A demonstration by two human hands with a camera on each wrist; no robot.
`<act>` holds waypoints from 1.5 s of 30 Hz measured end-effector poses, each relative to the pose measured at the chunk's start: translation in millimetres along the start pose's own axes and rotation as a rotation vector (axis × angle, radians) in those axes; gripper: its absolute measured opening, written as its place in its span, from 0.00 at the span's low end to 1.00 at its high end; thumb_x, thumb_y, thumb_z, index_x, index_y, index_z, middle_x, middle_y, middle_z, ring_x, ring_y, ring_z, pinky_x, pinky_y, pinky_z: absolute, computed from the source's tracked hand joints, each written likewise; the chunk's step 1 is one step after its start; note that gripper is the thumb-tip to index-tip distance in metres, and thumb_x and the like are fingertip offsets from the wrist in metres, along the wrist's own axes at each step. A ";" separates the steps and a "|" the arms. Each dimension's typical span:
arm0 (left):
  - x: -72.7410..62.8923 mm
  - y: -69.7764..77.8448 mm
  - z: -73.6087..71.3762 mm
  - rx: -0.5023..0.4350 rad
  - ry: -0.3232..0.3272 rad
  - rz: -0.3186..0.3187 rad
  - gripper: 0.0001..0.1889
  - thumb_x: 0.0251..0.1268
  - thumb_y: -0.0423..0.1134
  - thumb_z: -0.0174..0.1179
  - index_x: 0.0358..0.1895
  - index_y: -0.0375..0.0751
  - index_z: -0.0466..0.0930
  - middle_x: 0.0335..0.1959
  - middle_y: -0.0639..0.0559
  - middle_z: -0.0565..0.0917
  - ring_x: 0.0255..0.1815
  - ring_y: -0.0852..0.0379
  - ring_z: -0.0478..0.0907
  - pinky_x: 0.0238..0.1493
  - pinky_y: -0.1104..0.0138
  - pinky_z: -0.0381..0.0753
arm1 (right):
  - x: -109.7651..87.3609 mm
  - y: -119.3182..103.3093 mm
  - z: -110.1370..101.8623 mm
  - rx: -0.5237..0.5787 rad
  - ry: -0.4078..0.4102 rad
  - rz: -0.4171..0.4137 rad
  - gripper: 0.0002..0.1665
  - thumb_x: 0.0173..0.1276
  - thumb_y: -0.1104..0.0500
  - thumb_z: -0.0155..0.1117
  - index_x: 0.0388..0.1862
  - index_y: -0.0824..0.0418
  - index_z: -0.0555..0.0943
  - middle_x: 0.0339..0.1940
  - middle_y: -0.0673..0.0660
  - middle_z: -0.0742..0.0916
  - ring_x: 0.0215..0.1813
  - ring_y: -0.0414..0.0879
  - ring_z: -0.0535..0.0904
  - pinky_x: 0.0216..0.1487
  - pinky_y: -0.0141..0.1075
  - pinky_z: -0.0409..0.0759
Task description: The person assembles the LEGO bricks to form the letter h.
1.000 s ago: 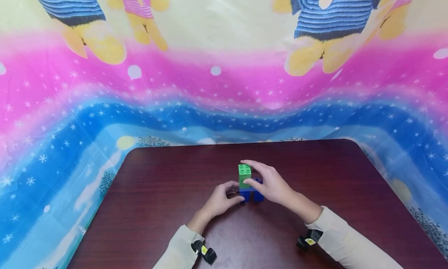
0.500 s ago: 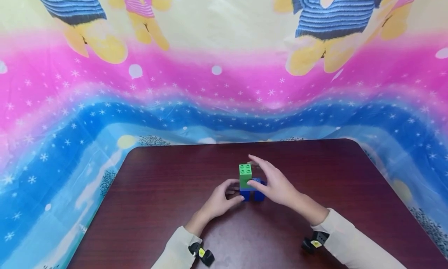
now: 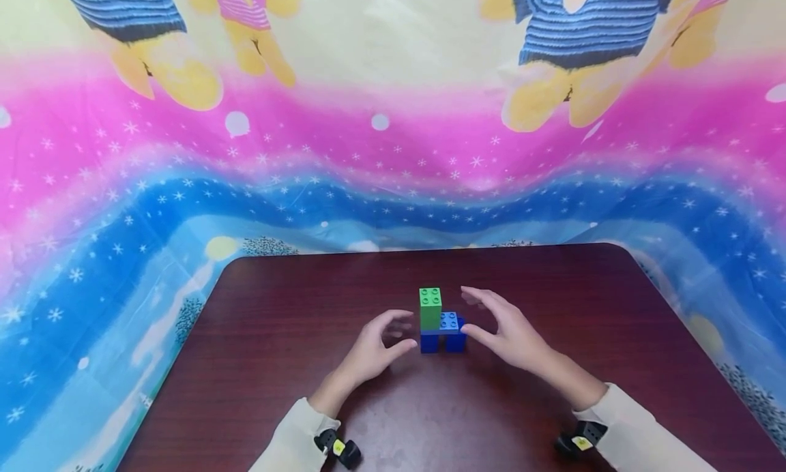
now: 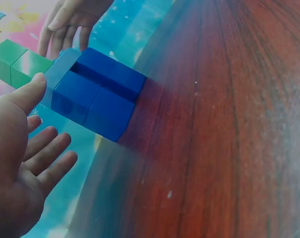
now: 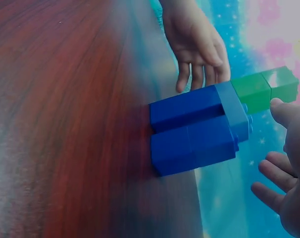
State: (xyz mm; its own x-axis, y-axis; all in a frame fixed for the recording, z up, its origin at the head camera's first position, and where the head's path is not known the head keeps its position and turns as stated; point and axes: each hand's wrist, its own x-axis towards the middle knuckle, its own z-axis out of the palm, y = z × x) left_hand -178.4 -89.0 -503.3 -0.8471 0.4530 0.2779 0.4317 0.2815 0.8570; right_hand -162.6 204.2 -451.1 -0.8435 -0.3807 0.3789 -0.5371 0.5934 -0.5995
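Note:
A small toy-brick structure stands on the table between my hands. Two side-by-side columns of dark blue bricks [image 5: 189, 144] form its legs, each stacked from two bricks. A lighter blue brick [image 3: 449, 320] bridges them on top, its studs showing on the right half. On its left half rise two stacked green bricks [image 3: 430, 310]. My left hand [image 3: 373, 348] is just left of the structure, fingers loosely bent and apart from it. My right hand [image 3: 514, 330] is at the right, thumb tip close to the right blue column, palm facing the bricks. Neither hand holds anything.
The dark reddish-brown table [image 3: 295, 301] has rounded far corners. Behind it hangs a colourful printed cloth [image 3: 381, 158] with snowflakes and bears. Black wrist cameras [image 3: 338, 448] are strapped over the pale sleeves [image 3: 638, 431].
My right hand has let go of the green bricks and moved away to the right and down. My left hand has drawn back to the left. The structure stays in place.

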 end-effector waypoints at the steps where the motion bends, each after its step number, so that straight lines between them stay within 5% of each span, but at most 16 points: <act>1: 0.0 0.8 -0.6 0.001 0.006 0.007 0.26 0.67 0.42 0.70 0.65 0.38 0.76 0.55 0.40 0.84 0.53 0.44 0.84 0.55 0.53 0.83 | -1.4 1.5 -0.2 0.002 0.000 0.004 0.40 0.66 0.56 0.75 0.75 0.55 0.70 0.62 0.55 0.82 0.61 0.50 0.79 0.58 0.53 0.80; 12: 7.3 16.7 -0.3 -0.087 0.041 0.054 0.28 0.60 0.28 0.72 0.64 0.29 0.75 0.58 0.32 0.81 0.54 0.35 0.82 0.55 0.44 0.81 | -12.3 14.6 11.1 0.076 -0.019 0.074 0.34 0.68 0.53 0.74 0.71 0.53 0.75 0.60 0.53 0.85 0.60 0.50 0.82 0.57 0.54 0.81; 21: 8.7 8.7 9.6 -0.109 0.036 0.013 0.25 0.64 0.37 0.71 0.64 0.42 0.77 0.58 0.46 0.83 0.56 0.46 0.83 0.55 0.58 0.84 | -15.3 17.5 21.0 0.069 0.001 0.059 0.29 0.67 0.56 0.74 0.66 0.56 0.80 0.59 0.50 0.85 0.61 0.49 0.82 0.59 0.54 0.81; 45: 18.1 4.8 18.1 -0.095 0.087 -0.002 0.18 0.68 0.37 0.69 0.59 0.42 0.81 0.50 0.48 0.86 0.47 0.54 0.86 0.51 0.60 0.85 | -13.6 21.8 30.4 0.059 0.020 0.116 0.26 0.66 0.59 0.75 0.63 0.56 0.83 0.56 0.54 0.87 0.56 0.50 0.85 0.57 0.50 0.82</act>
State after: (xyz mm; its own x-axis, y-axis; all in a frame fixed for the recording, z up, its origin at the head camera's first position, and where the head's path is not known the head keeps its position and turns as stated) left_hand -186.1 -64.1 -502.0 -0.8733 0.3766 0.3089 0.4020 0.1991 0.8937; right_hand -162.8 200.7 -490.7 -0.9002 -0.2970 0.3185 -0.4353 0.5897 -0.6803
